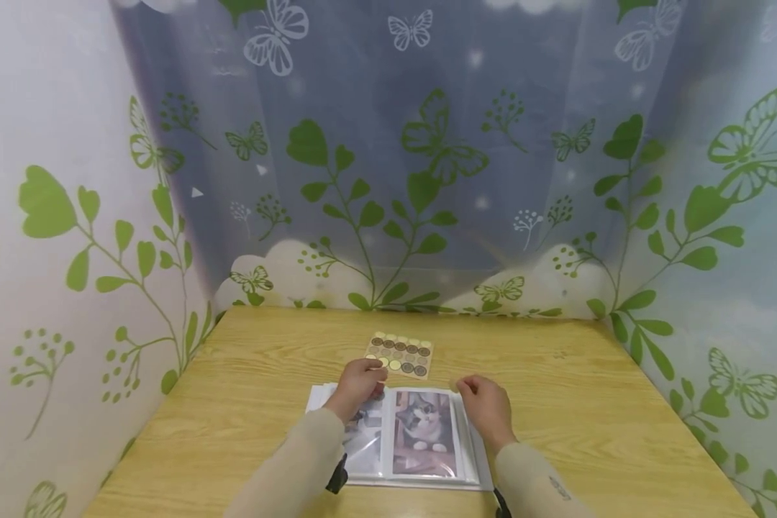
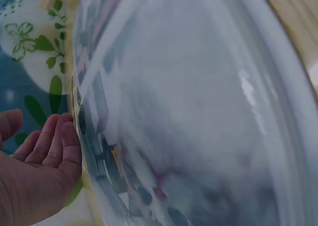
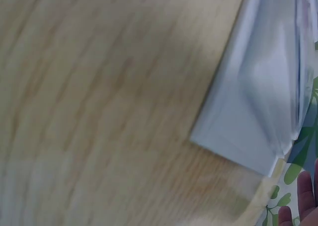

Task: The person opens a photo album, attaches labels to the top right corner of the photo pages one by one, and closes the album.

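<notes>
A photo album [image 1: 425,469] lies spread on the table, with a cat photo [image 1: 424,432] under clear film on its right page. Just beyond it is a sheet of round stickers [image 1: 398,355] in yellow and brown rows. My left hand [image 1: 361,385] reaches over the left page to the sheet's near left corner; its fingers are loosely bent, the thumb apart in the left wrist view. My right hand [image 1: 488,406], at the album's upper right corner, pinches a small beige sticker [image 2: 47,1] between thumb and fingertips.
The wood-grain table [image 1: 233,403] runs back to a blue curtain [image 1: 375,180] printed with green leaves and butterflies. Similar printed sheets [image 1: 738,288] rise along both sides.
</notes>
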Tool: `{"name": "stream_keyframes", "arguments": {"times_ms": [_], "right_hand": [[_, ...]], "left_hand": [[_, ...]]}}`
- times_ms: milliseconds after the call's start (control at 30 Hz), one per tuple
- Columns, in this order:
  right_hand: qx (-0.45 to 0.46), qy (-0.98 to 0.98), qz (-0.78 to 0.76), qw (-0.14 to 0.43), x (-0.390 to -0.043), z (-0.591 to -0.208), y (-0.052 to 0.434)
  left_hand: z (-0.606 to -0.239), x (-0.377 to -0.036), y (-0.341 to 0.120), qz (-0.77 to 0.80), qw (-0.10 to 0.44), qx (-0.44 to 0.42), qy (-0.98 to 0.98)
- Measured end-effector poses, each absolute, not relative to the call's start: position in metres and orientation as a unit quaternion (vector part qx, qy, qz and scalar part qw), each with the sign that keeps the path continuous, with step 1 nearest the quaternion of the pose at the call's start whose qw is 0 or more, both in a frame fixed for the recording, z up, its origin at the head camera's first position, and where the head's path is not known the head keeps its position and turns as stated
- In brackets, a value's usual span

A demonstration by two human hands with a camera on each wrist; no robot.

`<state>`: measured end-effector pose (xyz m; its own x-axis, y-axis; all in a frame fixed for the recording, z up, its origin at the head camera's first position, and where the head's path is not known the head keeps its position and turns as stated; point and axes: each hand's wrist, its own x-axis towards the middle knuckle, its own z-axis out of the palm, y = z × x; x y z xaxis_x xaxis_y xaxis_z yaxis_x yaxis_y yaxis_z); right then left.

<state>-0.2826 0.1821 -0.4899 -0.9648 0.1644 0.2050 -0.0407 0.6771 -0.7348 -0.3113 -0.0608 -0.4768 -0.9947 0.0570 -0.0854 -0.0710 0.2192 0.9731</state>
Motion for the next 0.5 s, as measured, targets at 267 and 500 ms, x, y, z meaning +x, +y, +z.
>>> {"name": "stream_keyframes", "arguments": {"times_ms": [267,500], "right_hand": [[-0.028,-0.914,0.386,0.119,-0.282,-0.493,0.182],[-0.023,-0.918,0.377,0.119,-0.281,-0.493,0.182]], "left_hand": [[-0.473,-0.291,-0.066,0.500,0.032,0.107,0.859],[-0.479,-0.274,-0.061,0.378,0.021,0.175,0.909]]}}
